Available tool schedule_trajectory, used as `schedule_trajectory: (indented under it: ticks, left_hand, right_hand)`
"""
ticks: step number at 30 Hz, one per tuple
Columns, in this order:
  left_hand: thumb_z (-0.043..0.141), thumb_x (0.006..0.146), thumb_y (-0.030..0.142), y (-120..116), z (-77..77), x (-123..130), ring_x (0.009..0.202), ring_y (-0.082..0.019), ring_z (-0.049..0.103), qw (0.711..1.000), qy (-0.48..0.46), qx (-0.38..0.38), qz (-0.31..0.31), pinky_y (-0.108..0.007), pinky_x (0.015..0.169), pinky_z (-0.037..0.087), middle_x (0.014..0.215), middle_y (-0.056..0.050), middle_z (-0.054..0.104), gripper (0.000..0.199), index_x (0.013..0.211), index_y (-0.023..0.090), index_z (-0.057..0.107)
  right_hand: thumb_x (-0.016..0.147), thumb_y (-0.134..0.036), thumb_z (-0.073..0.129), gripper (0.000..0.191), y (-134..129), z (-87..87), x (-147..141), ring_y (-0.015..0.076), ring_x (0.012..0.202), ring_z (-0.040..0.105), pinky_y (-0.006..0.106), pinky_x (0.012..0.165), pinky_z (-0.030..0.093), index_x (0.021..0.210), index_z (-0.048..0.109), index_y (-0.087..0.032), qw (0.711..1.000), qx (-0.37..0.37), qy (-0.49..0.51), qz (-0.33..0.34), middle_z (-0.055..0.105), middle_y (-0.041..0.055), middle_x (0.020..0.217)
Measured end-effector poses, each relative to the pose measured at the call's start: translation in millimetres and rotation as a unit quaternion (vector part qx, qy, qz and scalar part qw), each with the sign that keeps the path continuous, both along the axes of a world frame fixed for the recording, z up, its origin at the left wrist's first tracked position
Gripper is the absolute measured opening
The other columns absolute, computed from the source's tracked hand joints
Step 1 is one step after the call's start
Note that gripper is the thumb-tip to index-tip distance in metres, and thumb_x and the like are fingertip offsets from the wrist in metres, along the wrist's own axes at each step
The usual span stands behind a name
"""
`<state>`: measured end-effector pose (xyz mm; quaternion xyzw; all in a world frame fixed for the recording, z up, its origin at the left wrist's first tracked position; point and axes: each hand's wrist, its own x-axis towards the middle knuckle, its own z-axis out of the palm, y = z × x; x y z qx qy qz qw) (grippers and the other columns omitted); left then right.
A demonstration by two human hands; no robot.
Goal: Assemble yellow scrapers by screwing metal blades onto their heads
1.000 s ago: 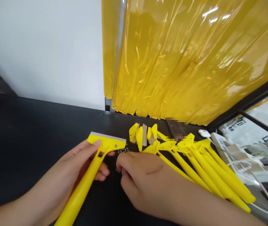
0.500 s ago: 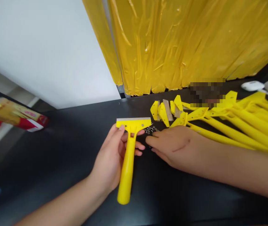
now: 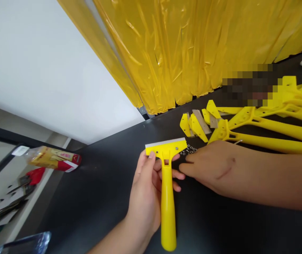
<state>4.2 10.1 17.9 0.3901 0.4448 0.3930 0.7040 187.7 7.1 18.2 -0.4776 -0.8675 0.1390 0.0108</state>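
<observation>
My left hand [image 3: 149, 187] is closed around a yellow scraper [image 3: 168, 204], its thumb on the head and its handle pointing down toward me. A thin metal blade runs along the scraper's top edge. One screw shows in the right hole of the head; the left hole looks dark. Just to the right, my right hand [image 3: 206, 165] is low over the black table with its fingers bent together, and anything between the fingertips is hidden. Small nuts and screws [image 3: 189, 150] lie scattered by its knuckles. Beyond them are loose yellow cover plates [image 3: 199, 127] and blades [image 3: 201, 120].
Several yellow scraper handles [image 3: 278, 139] lie piled at the right. Yellow plastic sheeting [image 3: 172, 53] hangs at the back beside a white panel [image 3: 47, 63]. A red and yellow package [image 3: 58, 158] rests at the table's [image 3: 92, 197] left edge. A clear plastic bag [image 3: 34, 243] is at the lower left.
The view has swung left, so everything appears shifted right and tilted. My left hand keeps its hold on the scraper, and my right hand stays by the nuts and screws.
</observation>
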Motion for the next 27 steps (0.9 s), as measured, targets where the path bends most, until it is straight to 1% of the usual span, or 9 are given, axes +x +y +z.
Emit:
schedule_trajectory:
  ticks: [2,5,9,12,15,18,22,24,27]
  left_hand:
    - [0.051,0.109,0.039,0.1,0.4,0.2,0.07,-0.02,0.074,1.0,0.001,0.002,-0.003,-0.026,0.053,0.055,0.113,-0.014,0.079,0.021,0.122,0.023,0.053]
    - [0.053,0.108,0.039,0.5,1.2,0.9,0.068,-0.02,0.072,1.0,0.005,-0.001,0.005,-0.026,0.051,0.054,0.112,-0.013,0.078,0.02,0.12,0.024,0.052]
    - [0.052,0.108,0.037,1.0,3.8,0.8,0.068,-0.02,0.073,1.0,0.009,-0.013,0.003,-0.027,0.053,0.056,0.112,-0.012,0.079,0.018,0.121,0.025,0.05]
    - [0.049,0.109,0.035,1.3,5.5,0.6,0.07,-0.02,0.074,1.0,0.016,-0.014,-0.01,-0.028,0.055,0.057,0.111,-0.013,0.08,0.014,0.119,0.025,0.049]
    - [0.048,0.109,0.033,1.5,6.3,1.6,0.069,-0.021,0.074,1.0,0.022,-0.01,-0.012,-0.028,0.054,0.058,0.108,-0.012,0.08,0.014,0.119,0.024,0.051]
    - [0.05,0.107,0.033,2.3,6.3,3.2,0.066,-0.021,0.074,1.0,0.018,-0.008,-0.009,-0.027,0.052,0.059,0.104,-0.011,0.08,0.017,0.121,0.024,0.054]
    - [0.054,0.106,0.033,4.9,3.9,3.2,0.065,-0.02,0.074,1.0,0.006,0.003,-0.011,-0.026,0.05,0.058,0.101,-0.009,0.08,0.016,0.117,0.023,0.057]
    - [0.054,0.106,0.034,5.6,2.2,2.6,0.066,-0.02,0.074,1.0,0.004,0.008,-0.01,-0.025,0.049,0.057,0.102,-0.009,0.08,0.013,0.114,0.024,0.057]
    - [0.054,0.106,0.035,4.7,1.7,2.4,0.063,-0.021,0.072,1.0,0.0,0.008,-0.006,-0.025,0.046,0.055,0.102,-0.009,0.081,0.011,0.112,0.025,0.056]
  right_hand:
    - [0.089,-0.012,0.073,0.025,1.0,-0.4,-0.1,0.0267,0.071,0.078,0.035,0.06,0.054,0.108,0.079,-0.028,1.0,-0.008,-0.014,0.013,0.083,0.0035,0.092]
    - [0.09,-0.012,0.07,0.026,0.6,-9.0,2.0,0.0282,0.076,0.079,0.038,0.064,0.056,0.111,0.078,-0.025,1.0,0.006,-0.011,0.02,0.083,0.0055,0.096]
    - [0.093,-0.013,0.067,0.027,-0.5,-27.9,5.2,0.0268,0.072,0.077,0.037,0.062,0.053,0.116,0.074,-0.024,0.999,0.045,0.015,0.025,0.08,0.0045,0.092]
    - [0.096,-0.015,0.064,0.025,-1.5,-35.8,7.7,0.0251,0.068,0.075,0.036,0.059,0.049,0.117,0.072,-0.024,0.996,0.076,0.029,0.028,0.078,0.0028,0.087]
    - [0.099,-0.019,0.06,0.022,-3.2,-30.5,10.9,0.0238,0.067,0.073,0.036,0.059,0.047,0.118,0.07,-0.024,0.996,0.076,0.031,0.046,0.078,0.0017,0.089]
    - [0.102,-0.017,0.055,0.022,-3.8,-15.3,12.8,0.0231,0.07,0.073,0.034,0.061,0.047,0.117,0.071,-0.021,0.998,0.046,0.006,0.049,0.079,0.0047,0.091]
    - [0.102,-0.016,0.057,0.021,-3.1,1.1,11.2,0.0225,0.07,0.073,0.031,0.061,0.046,0.116,0.072,-0.018,0.999,0.008,-0.032,0.042,0.079,0.0068,0.088]
    - [0.101,-0.016,0.057,0.021,-3.7,3.2,10.5,0.0236,0.071,0.074,0.031,0.059,0.046,0.117,0.07,-0.017,0.998,0.003,-0.046,0.051,0.079,0.0069,0.09]
    - [0.102,-0.017,0.056,0.026,-4.9,1.4,11.6,0.0255,0.076,0.076,0.033,0.06,0.047,0.125,0.067,-0.015,0.997,0.012,-0.048,0.059,0.08,0.0082,0.095]
